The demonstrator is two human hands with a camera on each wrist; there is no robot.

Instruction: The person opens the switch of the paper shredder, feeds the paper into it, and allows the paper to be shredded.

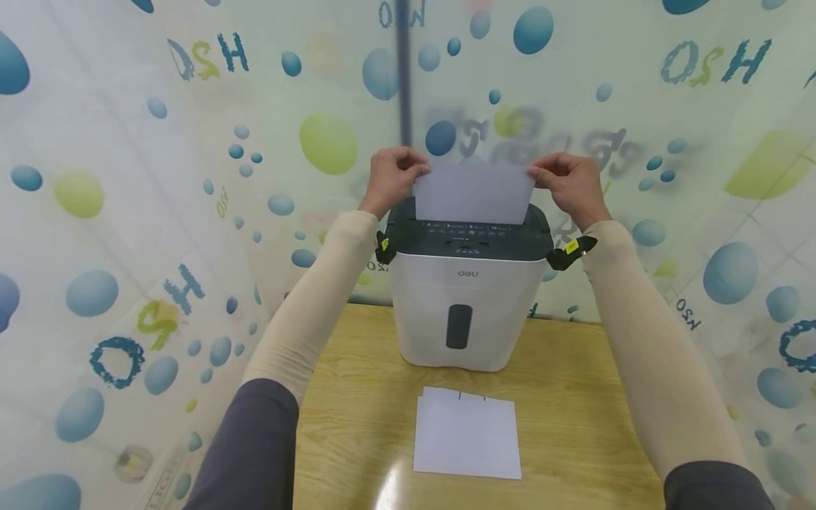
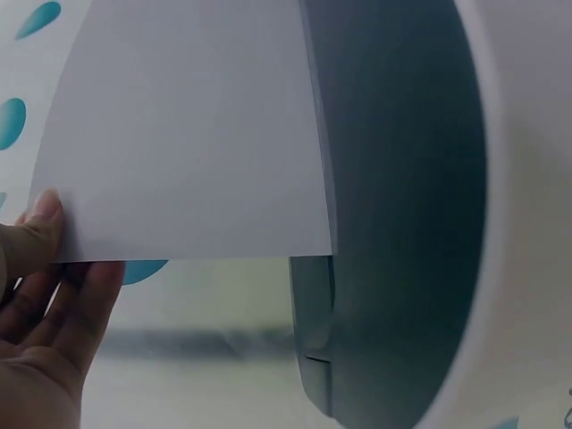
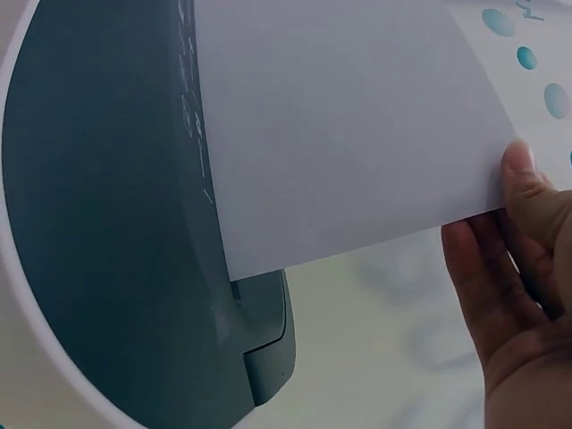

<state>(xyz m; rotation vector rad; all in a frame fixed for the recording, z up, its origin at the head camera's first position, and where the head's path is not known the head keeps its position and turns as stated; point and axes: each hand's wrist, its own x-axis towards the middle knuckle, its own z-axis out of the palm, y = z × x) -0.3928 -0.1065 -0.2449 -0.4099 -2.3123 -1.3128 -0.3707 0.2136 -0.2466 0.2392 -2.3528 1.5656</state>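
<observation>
A white sheet of paper (image 1: 473, 195) stands upright at the top slot of a paper shredder (image 1: 468, 304), which has a white bin and a dark green-black head. My left hand (image 1: 394, 178) pinches the sheet's upper left corner between thumb and fingers. At the upper right corner, my right hand (image 1: 570, 185) pinches it in the same way. Both wrist views show the paper's lower edge meeting the slot in the shredder head (image 2: 402, 206); how deep it sits inside is hidden. The thumb of the right hand (image 3: 527, 268) lies on the sheet's near face.
Several white sheets (image 1: 467, 435) lie loosely stacked on the wooden table (image 1: 357, 404) in front of the shredder, with small dark marks along their far edge. A patterned curtain (image 1: 255, 177) hangs close behind and at both sides. Dark wrist camera mounts (image 1: 571, 253) sit beside the shredder head.
</observation>
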